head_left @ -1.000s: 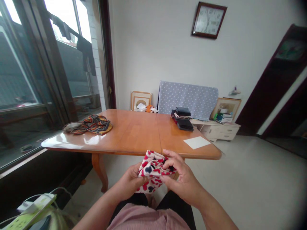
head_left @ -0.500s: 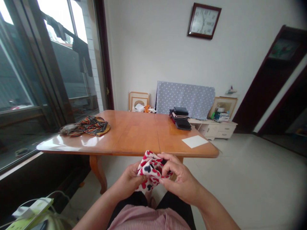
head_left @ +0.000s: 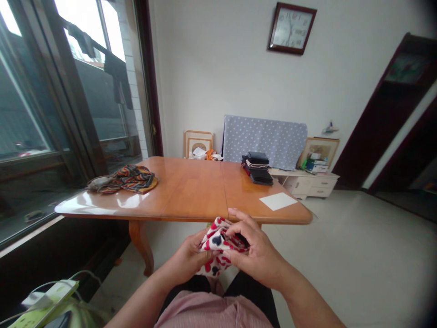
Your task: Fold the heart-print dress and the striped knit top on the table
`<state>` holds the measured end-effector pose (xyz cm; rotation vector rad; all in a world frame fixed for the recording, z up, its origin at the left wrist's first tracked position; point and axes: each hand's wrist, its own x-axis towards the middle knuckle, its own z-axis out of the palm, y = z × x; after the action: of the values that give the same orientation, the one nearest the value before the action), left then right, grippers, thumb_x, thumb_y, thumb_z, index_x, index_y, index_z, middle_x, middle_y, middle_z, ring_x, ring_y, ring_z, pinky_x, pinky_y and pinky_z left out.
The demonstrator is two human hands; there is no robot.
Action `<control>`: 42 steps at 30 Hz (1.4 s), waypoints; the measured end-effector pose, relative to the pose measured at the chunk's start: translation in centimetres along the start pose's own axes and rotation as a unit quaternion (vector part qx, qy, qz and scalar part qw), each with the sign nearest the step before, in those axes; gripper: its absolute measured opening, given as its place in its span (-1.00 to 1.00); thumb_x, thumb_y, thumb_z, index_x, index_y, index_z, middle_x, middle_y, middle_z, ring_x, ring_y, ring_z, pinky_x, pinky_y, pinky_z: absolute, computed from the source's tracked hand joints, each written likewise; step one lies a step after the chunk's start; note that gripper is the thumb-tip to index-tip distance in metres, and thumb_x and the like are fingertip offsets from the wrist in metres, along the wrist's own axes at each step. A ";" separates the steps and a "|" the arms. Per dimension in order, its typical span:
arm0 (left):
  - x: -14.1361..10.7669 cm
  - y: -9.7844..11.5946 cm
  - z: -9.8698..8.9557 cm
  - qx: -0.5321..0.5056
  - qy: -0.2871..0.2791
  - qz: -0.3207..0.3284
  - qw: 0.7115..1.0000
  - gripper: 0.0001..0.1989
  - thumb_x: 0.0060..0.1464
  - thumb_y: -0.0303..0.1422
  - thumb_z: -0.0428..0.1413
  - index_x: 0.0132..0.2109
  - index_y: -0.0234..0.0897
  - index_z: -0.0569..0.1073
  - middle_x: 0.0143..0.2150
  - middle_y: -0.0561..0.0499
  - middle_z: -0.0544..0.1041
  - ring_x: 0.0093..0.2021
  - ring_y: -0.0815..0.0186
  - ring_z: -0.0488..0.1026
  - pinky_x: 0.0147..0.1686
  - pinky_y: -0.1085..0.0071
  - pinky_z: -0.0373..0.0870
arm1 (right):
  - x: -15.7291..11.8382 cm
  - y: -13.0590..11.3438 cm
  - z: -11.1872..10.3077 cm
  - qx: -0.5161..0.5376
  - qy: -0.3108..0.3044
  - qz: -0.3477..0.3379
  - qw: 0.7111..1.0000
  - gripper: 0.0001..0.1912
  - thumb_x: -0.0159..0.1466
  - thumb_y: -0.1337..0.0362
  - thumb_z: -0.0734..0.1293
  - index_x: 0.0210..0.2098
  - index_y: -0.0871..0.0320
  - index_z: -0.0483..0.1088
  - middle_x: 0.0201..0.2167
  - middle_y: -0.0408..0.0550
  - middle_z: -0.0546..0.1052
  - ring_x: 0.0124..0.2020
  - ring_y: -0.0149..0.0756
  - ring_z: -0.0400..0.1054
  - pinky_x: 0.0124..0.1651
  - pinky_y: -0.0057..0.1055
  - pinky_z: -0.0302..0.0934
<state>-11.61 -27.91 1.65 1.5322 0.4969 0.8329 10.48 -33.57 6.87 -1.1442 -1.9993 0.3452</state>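
A bunched white cloth (head_left: pixel 215 253) printed with red and dark hearts is held up over my lap, just short of the table's front edge. My left hand (head_left: pixel 191 257) grips its left side, thumb across the front. On the other side my right hand (head_left: pixel 251 246) pinches the gathered upper right part between thumb and fingers, with one finger lifted off. The cloth's lower end hangs down between my legs. Its full shape is hidden by the folds and my fingers.
On the wooden table (head_left: pixel 191 187) lie a crumpled patterned garment (head_left: pixel 136 179) at left, a stack of folded dark clothes (head_left: pixel 258 168) at back right and a white sheet of paper (head_left: pixel 278 201). A power strip (head_left: pixel 51 303) with cables is at lower left.
My right hand has shifted its fingers over the top of the cloth and closed in on it. The cloth has moved slightly right and is more bunched.
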 end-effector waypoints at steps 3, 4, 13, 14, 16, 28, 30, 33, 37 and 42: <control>-0.2 -0.3 0.1 -0.005 -0.013 -0.006 1.000 -0.59 0.17 -0.28 0.27 0.15 -0.25 0.50 -0.13 -0.07 0.57 -0.15 0.22 0.47 -0.11 0.33 0.39 | 0.1 0.2 -0.3 -0.024 -0.028 0.010 0.999 -0.43 0.13 0.18 0.51 0.12 -0.07 0.38 0.45 -0.01 0.10 0.45 -0.02 0.00 0.40 0.06 -0.02; -0.2 -0.4 0.1 -0.004 -0.016 -0.007 1.000 -0.59 0.17 -0.27 0.27 0.14 -0.25 0.50 -0.13 -0.07 0.57 -0.16 0.22 0.47 -0.13 0.34 0.38 | 0.1 0.2 -0.3 -0.030 -0.037 0.013 0.999 -0.41 0.13 0.16 0.52 0.13 -0.07 0.38 0.46 0.00 0.08 0.45 -0.01 -0.02 0.40 0.06 -0.03; -0.2 -0.7 0.3 0.005 -0.010 -0.006 1.000 -0.63 0.16 -0.22 0.27 0.08 -0.26 0.54 -0.11 -0.08 0.58 -0.16 0.21 0.47 -0.11 0.32 0.37 | -0.1 0.4 -0.2 -0.044 -0.074 0.008 0.996 -0.60 0.13 0.17 0.52 -0.06 -0.01 0.44 0.44 0.02 0.15 0.45 0.01 -0.01 0.37 0.10 0.00; -0.2 -0.6 0.3 0.007 -0.007 -0.003 1.000 -0.60 0.15 -0.24 0.27 0.11 -0.24 0.53 -0.08 -0.09 0.58 -0.13 0.19 0.47 -0.07 0.30 0.37 | 0.0 0.5 -0.1 -0.044 -0.072 0.009 0.996 -0.63 0.14 0.18 0.51 -0.07 -0.01 0.45 0.43 0.02 0.16 0.45 0.02 0.01 0.37 0.11 0.00; -0.1 -0.4 0.4 0.008 -0.001 0.005 1.000 -0.55 0.14 -0.27 0.28 0.16 -0.22 0.51 -0.03 -0.10 0.58 -0.06 0.16 0.47 0.01 0.25 0.36 | 0.1 0.6 0.1 -0.030 -0.059 0.007 0.998 -0.72 0.16 0.23 0.49 -0.13 0.00 0.48 0.42 0.02 0.18 0.43 0.02 0.04 0.36 0.10 0.02; -0.1 -0.4 0.5 -0.030 -0.052 -0.051 0.997 -0.52 0.16 -0.20 0.27 0.19 -0.24 0.47 -0.05 -0.11 0.59 -0.04 0.14 0.51 -0.02 0.26 0.41 | 0.1 0.7 1.3 0.032 -0.014 0.042 0.998 -0.87 0.23 0.34 0.40 -0.22 0.04 0.43 -0.20 -0.11 0.51 -0.16 -0.26 0.43 -0.06 -0.30 0.32; -0.1 -0.1 0.5 -0.035 -0.050 -0.052 0.997 -0.50 0.15 -0.18 0.27 0.19 -0.24 0.48 -0.07 -0.11 0.59 -0.03 0.11 0.51 -0.02 0.24 0.41 | 0.0 1.0 1.3 0.035 -0.005 0.072 0.997 -0.74 0.21 0.27 0.44 -0.10 0.03 0.41 -0.13 -0.10 0.52 -0.12 -0.23 0.43 -0.04 -0.27 0.32; -0.2 0.0 0.4 -0.034 -0.048 -0.044 0.997 -0.52 0.12 -0.17 0.30 0.14 -0.24 0.51 -0.11 -0.10 0.60 -0.01 0.08 0.50 0.00 0.23 0.41 | 0.0 1.9 0.9 0.039 -0.017 0.116 0.992 -0.17 0.10 0.09 0.55 0.29 -0.02 0.21 0.18 0.04 0.44 0.06 -0.11 0.43 0.08 -0.16 0.31; -0.2 -0.4 0.3 -0.019 -0.053 -0.054 0.997 -0.54 0.13 -0.15 0.28 0.13 -0.24 0.51 -0.12 -0.08 0.59 -0.08 0.12 0.51 -0.05 0.25 0.42 | 0.0 2.6 0.3 0.008 -0.066 0.131 0.989 0.13 -0.02 -0.08 0.59 0.42 0.00 0.08 0.24 0.15 0.42 0.15 0.08 0.39 0.13 -0.08 0.27; 0.1 -1.1 0.1 -0.014 -0.041 -0.047 0.998 -0.57 0.18 -0.19 0.26 0.14 -0.23 0.48 -0.04 -0.09 0.56 -0.03 0.15 0.49 -0.03 0.30 0.40 | 0.5 1.0 0.7 -0.053 -0.092 0.120 0.987 -0.44 0.13 -0.16 0.49 -0.02 0.01 0.45 -0.16 -0.03 0.61 -0.18 -0.10 0.49 -0.20 -0.32 0.24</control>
<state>-11.29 -27.76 0.59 1.5005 0.4910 0.6990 10.44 -32.52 6.08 -1.4725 -2.0617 0.4863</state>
